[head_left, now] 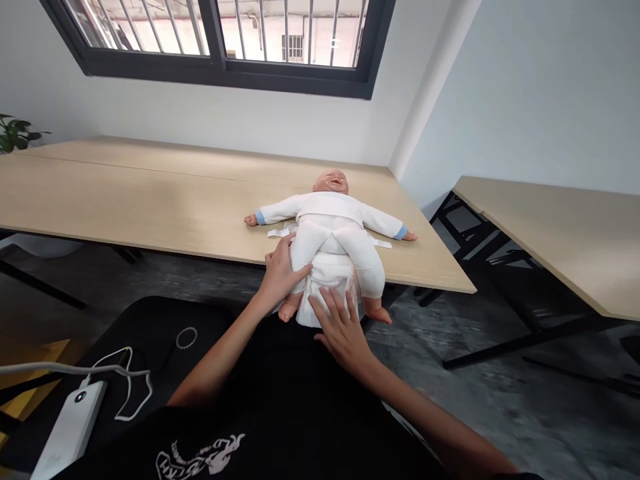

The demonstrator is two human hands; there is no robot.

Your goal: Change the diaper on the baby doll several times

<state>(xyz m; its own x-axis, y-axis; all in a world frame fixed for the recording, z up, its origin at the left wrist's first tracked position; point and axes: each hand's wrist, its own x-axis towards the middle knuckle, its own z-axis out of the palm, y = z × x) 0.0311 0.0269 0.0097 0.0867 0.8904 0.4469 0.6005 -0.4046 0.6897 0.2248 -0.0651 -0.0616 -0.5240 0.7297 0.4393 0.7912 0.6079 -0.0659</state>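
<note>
A baby doll (331, 207) in white clothes with blue cuffs lies on its back, its head toward the window and its legs at the table's front edge. An unfolded white diaper (333, 270) runs under its bottom and hangs between the legs over the edge. White diaper tabs (383, 244) stick out on both sides of the waist. My left hand (283, 270) rests against the doll's leg on the left, thumb reaching across it and fingers apart. My right hand (343, 327) lies spread with its fingertips on the hanging front part of the diaper.
The wooden table (165, 200) stands against the wall under a window. A second table (555, 233) is at the right, past a gap. At lower left, a black chair (165, 327) bears a white power bank (70, 427) with a cable and a bracelet (187, 338).
</note>
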